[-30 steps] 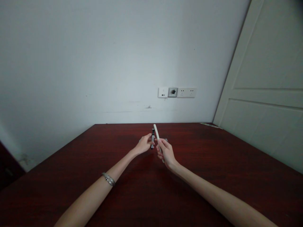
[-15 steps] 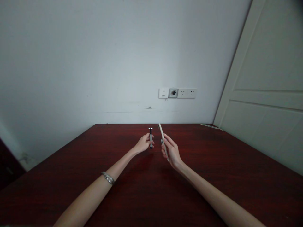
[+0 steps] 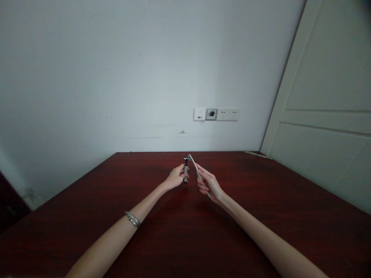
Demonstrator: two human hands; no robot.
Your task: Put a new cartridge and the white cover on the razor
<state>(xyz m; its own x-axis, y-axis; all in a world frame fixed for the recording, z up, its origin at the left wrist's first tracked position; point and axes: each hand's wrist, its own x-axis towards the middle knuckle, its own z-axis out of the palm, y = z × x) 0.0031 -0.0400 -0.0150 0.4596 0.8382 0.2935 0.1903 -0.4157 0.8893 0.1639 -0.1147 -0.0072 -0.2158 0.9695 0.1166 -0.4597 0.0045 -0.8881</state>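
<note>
My left hand is closed round the grey handle of a razor, which stands upright with its head at the top. In my right hand is a pale toothbrush, gripped by its handle and tilted to the left. The toothbrush's bristle end meets or nearly meets the right side of the razor head; I cannot tell whether they touch. Both hands are above the dark red table, and a silvery bracelet circles my left wrist.
The glossy dark red table runs back to a pale wall. Wall sockets are set above its far edge. A white panelled door stands on the right, with a thin flat strip at the back right corner.
The toothbrush has tipped left, bringing its bristle end beside the razor head. My left hand and the razor have barely moved.
</note>
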